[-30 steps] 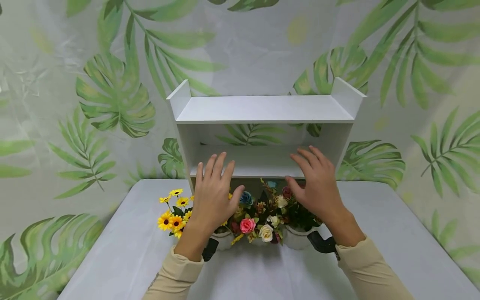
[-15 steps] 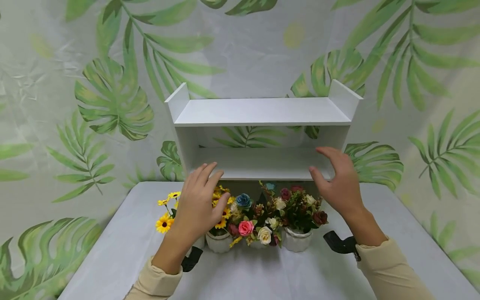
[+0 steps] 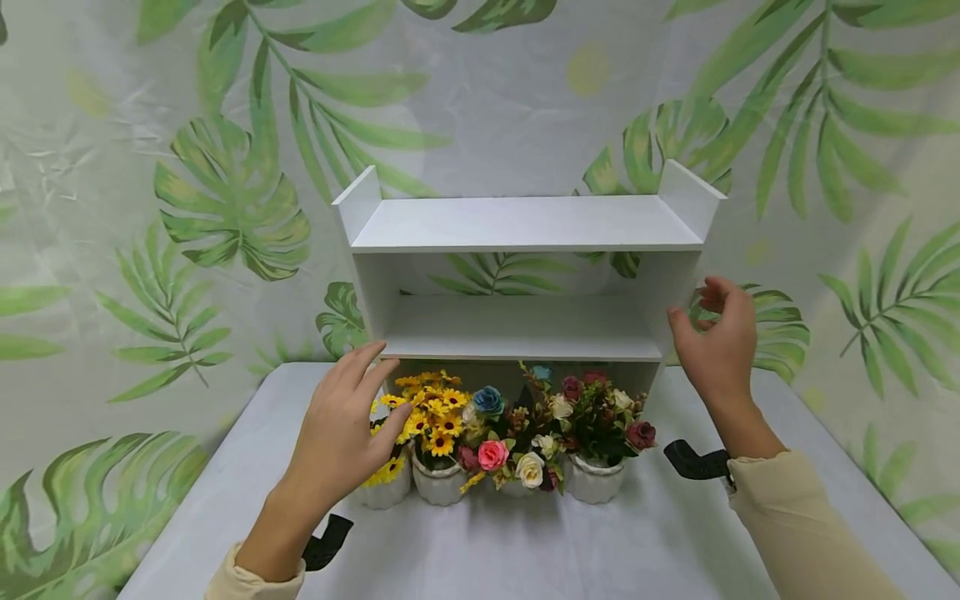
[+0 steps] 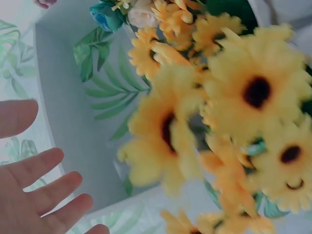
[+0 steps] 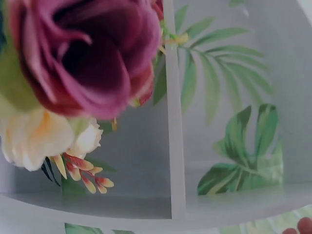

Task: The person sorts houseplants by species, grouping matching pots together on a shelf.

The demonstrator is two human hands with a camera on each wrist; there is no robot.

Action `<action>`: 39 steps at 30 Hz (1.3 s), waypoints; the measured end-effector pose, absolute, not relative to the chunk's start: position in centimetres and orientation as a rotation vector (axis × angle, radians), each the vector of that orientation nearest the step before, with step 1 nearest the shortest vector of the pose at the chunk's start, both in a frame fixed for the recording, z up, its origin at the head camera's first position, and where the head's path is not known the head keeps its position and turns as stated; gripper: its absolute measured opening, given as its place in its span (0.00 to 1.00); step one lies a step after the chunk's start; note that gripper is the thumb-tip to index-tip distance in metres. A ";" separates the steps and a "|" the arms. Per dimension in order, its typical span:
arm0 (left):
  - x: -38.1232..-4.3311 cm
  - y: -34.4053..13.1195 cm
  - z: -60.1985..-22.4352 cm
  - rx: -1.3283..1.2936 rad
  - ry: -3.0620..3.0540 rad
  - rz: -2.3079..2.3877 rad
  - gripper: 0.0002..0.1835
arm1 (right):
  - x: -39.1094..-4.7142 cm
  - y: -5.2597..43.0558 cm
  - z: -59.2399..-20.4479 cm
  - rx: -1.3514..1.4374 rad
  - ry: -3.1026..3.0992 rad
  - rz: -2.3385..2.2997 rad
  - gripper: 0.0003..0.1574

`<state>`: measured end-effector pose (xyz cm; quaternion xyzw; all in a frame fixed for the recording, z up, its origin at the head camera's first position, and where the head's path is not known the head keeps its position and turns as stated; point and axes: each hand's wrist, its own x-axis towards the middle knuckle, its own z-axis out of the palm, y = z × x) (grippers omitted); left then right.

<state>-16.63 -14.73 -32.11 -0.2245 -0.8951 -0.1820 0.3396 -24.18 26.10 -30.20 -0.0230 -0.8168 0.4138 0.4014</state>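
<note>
My left hand (image 3: pixel 337 425) hovers at the left of the flower pots with its fingers extended, holding nothing. It partly hides a pot of yellow sunflowers (image 3: pixel 384 471); a second sunflower pot (image 3: pixel 438 483) stands right beside it. In the left wrist view, its spread fingers (image 4: pixel 53 185) are apart from the blooms. My right hand (image 3: pixel 720 342) is raised by the right side of the white shelf unit (image 3: pixel 517 329), fingers loosely bent and nothing in them. Nearest to it among the flowers is a white pot of dark red and cream roses (image 3: pixel 596 479).
A middle pot has a pink rose (image 3: pixel 492 454) and a blue rose (image 3: pixel 488 401). The pots stand in a row before the shelf's lowest level on a table with a white cloth (image 3: pixel 517 558). Behind hangs a leaf-print backdrop (image 3: pixel 487 100).
Both hands have moved apart from in front of the shelf: the left one left and lower, the right one right, past the shelf's side. More of the pots now shows.
</note>
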 end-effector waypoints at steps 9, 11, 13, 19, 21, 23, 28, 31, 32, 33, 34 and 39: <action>-15.7 -16.8 -32.9 -0.570 -2.361 -0.482 0.27 | -25.9 27.5 -30.2 -0.024 -2.307 1.186 0.36; -15.5 -17.1 -33.1 -0.568 -2.368 -0.475 0.27 | -26.1 27.7 -30.5 -0.015 -2.345 1.186 0.37; -15.4 -17.4 -33.2 -0.568 -2.372 -0.478 0.26 | -26.3 27.8 -30.7 -0.010 -2.352 1.195 0.38; -14.6 -18.2 -34.1 -0.567 -2.374 -0.531 0.25 | -27.5 27.4 -31.6 -0.039 -2.312 1.127 0.32; -14.2 -18.4 -34.5 -0.576 -2.352 -0.562 0.24 | -27.8 27.2 -31.8 -0.049 -2.306 1.069 0.28; -13.7 -18.6 -35.0 -0.597 -2.315 -0.587 0.23 | -27.9 27.0 -31.9 -0.052 -2.302 1.033 0.25; -13.2 -18.9 -36.3 -0.697 -2.246 -0.625 0.21 | -27.8 27.0 -31.7 -0.043 -2.297 1.035 0.25; -13.3 -18.6 -37.4 -0.746 -2.254 -0.663 0.17 | -27.8 27.2 -31.7 -0.049 -2.298 1.018 0.25; -13.3 -18.4 -37.8 -0.752 -2.255 -0.665 0.17 | -27.8 27.2 -31.6 -0.050 -2.301 1.014 0.24; -13.3 -18.2 -38.2 -0.750 -2.264 -0.670 0.16 | -27.8 27.2 -31.7 -0.048 -2.306 1.007 0.25; -13.3 -18.0 -38.6 -0.749 -2.265 -0.673 0.16 | -27.8 27.2 -31.7 -0.046 -2.310 1.006 0.25; -12.9 -17.3 -40.4 -0.787 -2.265 -0.710 0.17 | -27.8 27.2 -31.6 -0.051 -2.323 1.015 0.27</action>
